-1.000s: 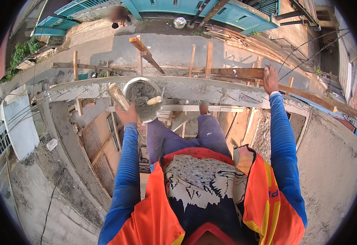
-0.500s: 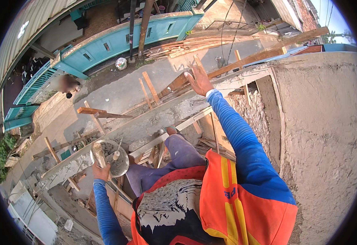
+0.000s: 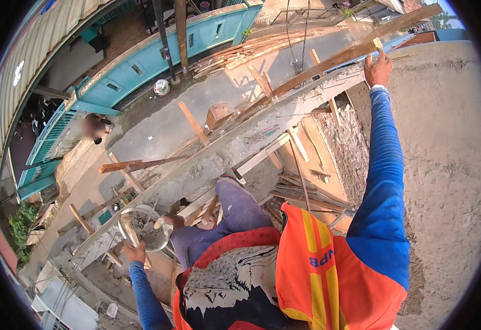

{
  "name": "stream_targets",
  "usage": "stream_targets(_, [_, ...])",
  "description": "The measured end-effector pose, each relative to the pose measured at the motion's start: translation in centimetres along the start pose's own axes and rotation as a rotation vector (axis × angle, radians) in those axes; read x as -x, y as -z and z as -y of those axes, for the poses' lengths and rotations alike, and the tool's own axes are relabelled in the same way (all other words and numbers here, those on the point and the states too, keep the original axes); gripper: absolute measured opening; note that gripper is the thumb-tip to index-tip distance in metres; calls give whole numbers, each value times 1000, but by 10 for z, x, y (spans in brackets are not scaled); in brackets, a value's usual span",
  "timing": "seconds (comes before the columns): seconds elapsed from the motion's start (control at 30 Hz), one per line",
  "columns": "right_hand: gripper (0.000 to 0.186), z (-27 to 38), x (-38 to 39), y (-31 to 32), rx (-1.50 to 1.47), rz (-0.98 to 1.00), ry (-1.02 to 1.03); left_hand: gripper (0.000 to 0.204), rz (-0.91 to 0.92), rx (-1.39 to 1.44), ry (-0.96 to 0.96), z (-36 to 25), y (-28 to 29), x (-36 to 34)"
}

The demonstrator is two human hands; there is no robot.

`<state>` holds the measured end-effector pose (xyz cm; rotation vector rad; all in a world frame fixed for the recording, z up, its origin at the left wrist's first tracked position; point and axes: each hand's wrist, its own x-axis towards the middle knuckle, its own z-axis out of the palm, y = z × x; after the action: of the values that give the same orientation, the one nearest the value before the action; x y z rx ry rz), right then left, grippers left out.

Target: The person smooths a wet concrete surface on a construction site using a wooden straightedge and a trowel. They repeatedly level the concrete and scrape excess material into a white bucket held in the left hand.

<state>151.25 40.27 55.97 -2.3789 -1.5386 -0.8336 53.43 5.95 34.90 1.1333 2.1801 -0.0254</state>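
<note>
My left hand (image 3: 135, 252) is closed around the lower end of a short, pale piece of wood (image 3: 128, 228). That wood lies against a round grey bucket (image 3: 163, 240) with mortar-like material inside, and a pale-handled tool (image 3: 158, 223) rests in it. I cannot tell whether the hand also grips the bucket. My right arm stretches far out, and my right hand (image 3: 378, 70) is closed at the top of a wooden stake (image 3: 377, 44), by the corner of the plastered wall. My legs straddle the rough concrete beam (image 3: 207, 165).
Several wooden stakes (image 3: 193, 124) stick up along the beam's far side, with a long plank (image 3: 356, 52) fixed there. Loose sticks (image 3: 306, 197) lie below. A road (image 3: 158, 126) runs lower down, where a person (image 3: 93, 127) is near a turquoise wall (image 3: 125, 77).
My right hand has moved right, from open above the beam to the stake at the wall corner. My left hand stays at the bucket. The view has shifted slightly.
</note>
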Motion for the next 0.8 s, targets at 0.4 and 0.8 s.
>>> stream_targets(0.4, [96, -81, -95, -83, -139, 248, 97, 97, 49, -161, 244, -40, 3, 4])
stream_targets(0.8, [78, -77, -101, -98, -39, 137, 40, 87, -8, -271, 371, -25, 1, -19])
